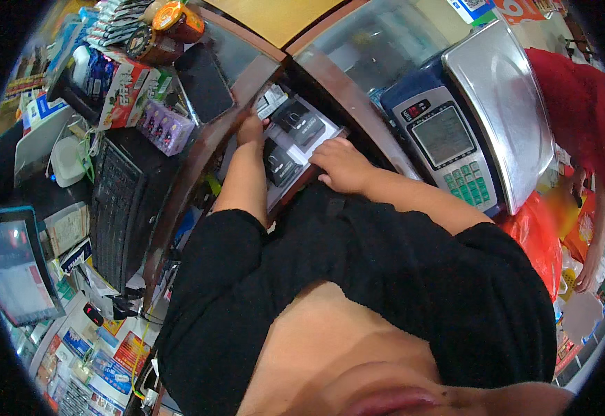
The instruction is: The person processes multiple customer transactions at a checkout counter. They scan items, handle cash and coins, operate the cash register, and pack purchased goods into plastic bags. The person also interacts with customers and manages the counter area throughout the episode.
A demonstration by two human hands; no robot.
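An open drawer [310,161] stands out between the two glass-topped counters in front of me, with black boxed earphones [298,122] and a further black box [280,162] lying in it. My left hand [251,128] reaches into the drawer's left side, beside a white box with print [271,101]; its fingers are mostly hidden, so whether it holds anything cannot be told. My right hand [342,162] rests with bent fingers on the drawer's right front corner.
To the right stands a weighing scale [458,140] with a steel pan, and past it a person in red [575,104] near a red plastic bag [534,239]. At left are a keyboard [115,208], a dark tablet or phone [203,80], jars [177,22] and a monitor [19,265].
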